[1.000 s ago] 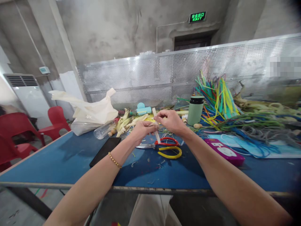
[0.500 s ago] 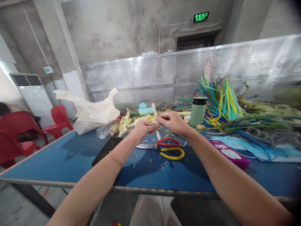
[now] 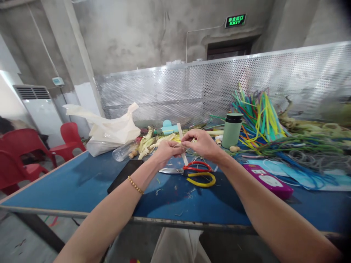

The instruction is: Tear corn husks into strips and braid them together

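Between my two hands is a narrow pale strip [image 3: 184, 158], its ends showing above and below the fingers. My left hand [image 3: 166, 151], with a gold bead bracelet at the wrist, pinches it from the left. From the other side my right hand [image 3: 201, 143] closes on the same strip, fingertips meeting the left ones. Just below the hands lie scissors [image 3: 201, 179] with one red and one yellow handle, blades pointing left. A black phone [image 3: 125, 175] rests partly behind my left forearm. Dried corn husks [image 3: 148, 142] are heaped beyond the hands.
On the blue table [image 3: 68, 182] stand a white plastic bag [image 3: 112, 128], a clear bottle [image 3: 122, 151] and a green jar [image 3: 231, 131]. To the right are colourful strips [image 3: 264, 117], a magenta box [image 3: 270, 182], blue masks [image 3: 290, 170] and cords [image 3: 304, 159]. Red chairs [image 3: 27, 146] stand left.
My right fingers have shifted slightly along the pale strip, toward the left fingertips. The view has tilted a little; the scissors and other things lie as before.
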A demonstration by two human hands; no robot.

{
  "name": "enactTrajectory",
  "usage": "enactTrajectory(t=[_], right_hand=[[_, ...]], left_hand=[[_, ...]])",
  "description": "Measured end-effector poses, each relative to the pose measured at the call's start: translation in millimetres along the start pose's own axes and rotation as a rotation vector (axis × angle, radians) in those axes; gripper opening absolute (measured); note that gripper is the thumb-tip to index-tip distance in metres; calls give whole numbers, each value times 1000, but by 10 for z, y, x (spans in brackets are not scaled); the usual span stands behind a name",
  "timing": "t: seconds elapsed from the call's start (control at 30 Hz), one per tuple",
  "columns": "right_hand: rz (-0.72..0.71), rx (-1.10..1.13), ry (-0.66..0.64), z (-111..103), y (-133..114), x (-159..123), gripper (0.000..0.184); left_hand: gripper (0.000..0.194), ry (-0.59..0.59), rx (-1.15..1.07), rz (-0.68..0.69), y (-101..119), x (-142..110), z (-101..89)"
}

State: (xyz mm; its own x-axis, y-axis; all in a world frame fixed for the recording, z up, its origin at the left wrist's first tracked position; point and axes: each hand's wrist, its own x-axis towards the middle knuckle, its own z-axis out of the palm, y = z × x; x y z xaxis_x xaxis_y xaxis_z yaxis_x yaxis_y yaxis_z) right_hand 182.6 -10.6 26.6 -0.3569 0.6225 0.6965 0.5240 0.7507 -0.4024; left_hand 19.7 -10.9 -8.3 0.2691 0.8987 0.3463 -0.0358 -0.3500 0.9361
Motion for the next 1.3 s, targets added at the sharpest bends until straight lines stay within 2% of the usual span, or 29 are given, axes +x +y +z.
enactTrajectory(t=[0.13, 0.27, 0.37, 0.43, 0.47, 0.5, 0.63, 0.7, 0.87, 1.07, 1.3], right_hand=[[3, 35, -39, 16, 4, -8, 10], [-65, -2, -28, 28, 16, 4, 11], [-104, -128, 126, -14, -6, 16, 13], [-84, -211, 255, -47, -32, 15, 20], [-61, -227, 275, -55, -44, 10, 25], [-37, -228, 247, -52, -53, 3, 29], [40, -183, -37, 47, -41, -27, 34], [56, -160, -92, 104, -17, -31, 30], [38, -131, -99, 124, 22, -18, 26], [17, -143, -140, 69, 15, -14, 23], [50, -191, -154, 30, -34, -15, 24]], left_hand=[[14, -7, 51, -9, -18, -2, -17], [15, -7, 63, -3, -22, -2, -24], [19, 38, -5, 10, 2, 2, -22], [20, 96, -76, 16, 26, 6, -23], [21, 126, -109, 17, 37, 8, -24], [22, 156, -137, 16, 47, 9, -27], [25, 210, -206, 4, 65, 13, -33], [25, 197, -233, -3, 69, 17, -31], [22, 141, -331, -50, 95, 27, -30], [21, 156, -399, -111, 131, 20, -40], [20, 152, -430, -105, 143, 22, -64]])
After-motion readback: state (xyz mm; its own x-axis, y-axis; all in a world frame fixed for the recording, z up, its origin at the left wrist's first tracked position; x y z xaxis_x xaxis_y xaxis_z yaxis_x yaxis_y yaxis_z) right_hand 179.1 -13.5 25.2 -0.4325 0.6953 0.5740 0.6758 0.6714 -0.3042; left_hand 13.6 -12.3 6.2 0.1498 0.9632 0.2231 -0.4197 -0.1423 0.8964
